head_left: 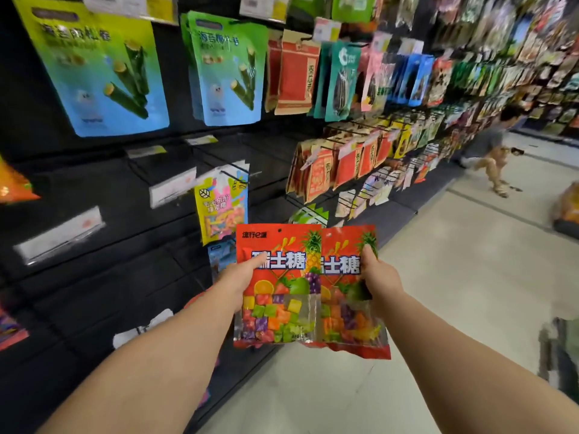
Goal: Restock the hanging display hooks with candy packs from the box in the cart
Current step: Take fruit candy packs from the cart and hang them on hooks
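Observation:
I hold two red candy packs side by side in front of the black display wall. My left hand (241,274) grips the left candy pack (279,296) by its left edge, thumb on the front. My right hand (379,274) grips the right candy pack (347,321) by its right edge. The left pack overlaps the right one. Each has a hang hole at the top and a clear window showing coloured candies. Bare hooks (219,164) with white price tags (172,189) stick out of the wall just above and to the left. The box and cart are out of view.
A yellow gummy pack (222,208) hangs on a hook right behind the packs. Green-blue seaweed roll bags (103,70) hang higher up. Red snack bags (326,173) fill the hooks to the right. A person (492,151) crouches far down the aisle on the pale floor (438,277).

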### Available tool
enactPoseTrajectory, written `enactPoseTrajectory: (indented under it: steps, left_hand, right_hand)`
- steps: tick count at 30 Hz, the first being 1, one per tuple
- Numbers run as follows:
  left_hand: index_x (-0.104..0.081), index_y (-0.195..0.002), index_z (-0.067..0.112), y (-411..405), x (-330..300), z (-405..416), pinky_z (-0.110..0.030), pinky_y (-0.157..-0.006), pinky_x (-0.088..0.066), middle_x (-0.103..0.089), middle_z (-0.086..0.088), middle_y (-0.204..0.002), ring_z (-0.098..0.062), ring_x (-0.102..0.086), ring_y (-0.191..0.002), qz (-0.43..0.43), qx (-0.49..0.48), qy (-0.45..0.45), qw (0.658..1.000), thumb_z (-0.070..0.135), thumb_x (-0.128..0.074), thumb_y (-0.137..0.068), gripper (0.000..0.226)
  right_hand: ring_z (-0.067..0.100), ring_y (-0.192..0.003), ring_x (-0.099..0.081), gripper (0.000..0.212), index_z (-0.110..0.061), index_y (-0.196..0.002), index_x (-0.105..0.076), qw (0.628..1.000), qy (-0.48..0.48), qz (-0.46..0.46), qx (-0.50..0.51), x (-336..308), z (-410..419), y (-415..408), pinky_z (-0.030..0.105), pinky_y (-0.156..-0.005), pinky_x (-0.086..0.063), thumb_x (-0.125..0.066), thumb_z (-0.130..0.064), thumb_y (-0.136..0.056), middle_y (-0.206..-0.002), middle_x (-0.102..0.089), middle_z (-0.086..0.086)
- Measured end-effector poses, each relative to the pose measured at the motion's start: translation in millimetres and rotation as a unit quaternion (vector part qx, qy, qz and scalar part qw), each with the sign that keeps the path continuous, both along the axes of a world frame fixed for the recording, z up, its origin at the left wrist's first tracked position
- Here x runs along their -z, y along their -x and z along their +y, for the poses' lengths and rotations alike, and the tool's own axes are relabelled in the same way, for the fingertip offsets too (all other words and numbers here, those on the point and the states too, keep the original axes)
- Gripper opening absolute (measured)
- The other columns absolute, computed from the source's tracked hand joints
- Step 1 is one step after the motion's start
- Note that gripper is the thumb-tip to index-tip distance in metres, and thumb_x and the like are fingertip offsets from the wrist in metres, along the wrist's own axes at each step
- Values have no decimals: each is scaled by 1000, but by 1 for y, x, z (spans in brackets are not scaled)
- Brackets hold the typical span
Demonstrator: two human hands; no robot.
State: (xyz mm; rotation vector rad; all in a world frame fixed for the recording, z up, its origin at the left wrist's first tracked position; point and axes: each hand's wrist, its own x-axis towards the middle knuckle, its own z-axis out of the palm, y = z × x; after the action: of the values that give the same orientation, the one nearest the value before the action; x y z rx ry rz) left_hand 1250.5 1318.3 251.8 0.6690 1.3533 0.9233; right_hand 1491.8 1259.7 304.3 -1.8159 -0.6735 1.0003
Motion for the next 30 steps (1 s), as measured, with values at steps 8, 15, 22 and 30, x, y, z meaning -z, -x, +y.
enactPoseTrajectory:
  steps: [8,15,22,30]
  left_hand:
    - [-73,-104,15,-25,8,108,-53,-89,-59,-79,-11,-86,-31,-74,-86,-18,-32,-2,999,49,-81,-81,41]
    - [-71,-117,21,-29,34,166,-51,-86,-60,-78,-12,-104,-32,-76,-94,-2,-126,-3,992,52,-78,-82,47]
    - [-70,-123,18,-63,50,184,-48,-84,-61,-79,-13,-104,-32,-76,-94,-21,-234,9,972,50,-77,-83,51]
    - [-69,-123,17,-92,47,186,-55,-88,-59,-77,-15,-109,-37,-74,-102,-46,-297,6,954,55,-76,-77,59]
  right_hand:
    - [35,-114,-58,65,-2,-119,-63,995,14,-78,-65,-4,129,-25,47,-103,-45,-38,-59,-98,-126,-60,17]
    - [33,-98,-63,67,1,-112,-64,987,32,-49,-150,10,232,-37,47,-97,-50,-41,-60,-97,-103,-65,17]
    - [39,-99,-67,105,-6,-95,-66,969,31,53,-240,28,328,-66,56,-88,-55,-46,-99,-51,-109,-70,19]
    - [34,-99,-68,54,-5,-93,-62,944,26,149,-294,16,357,-73,44,-65,-61,-54,-58,-92,-112,-69,18]
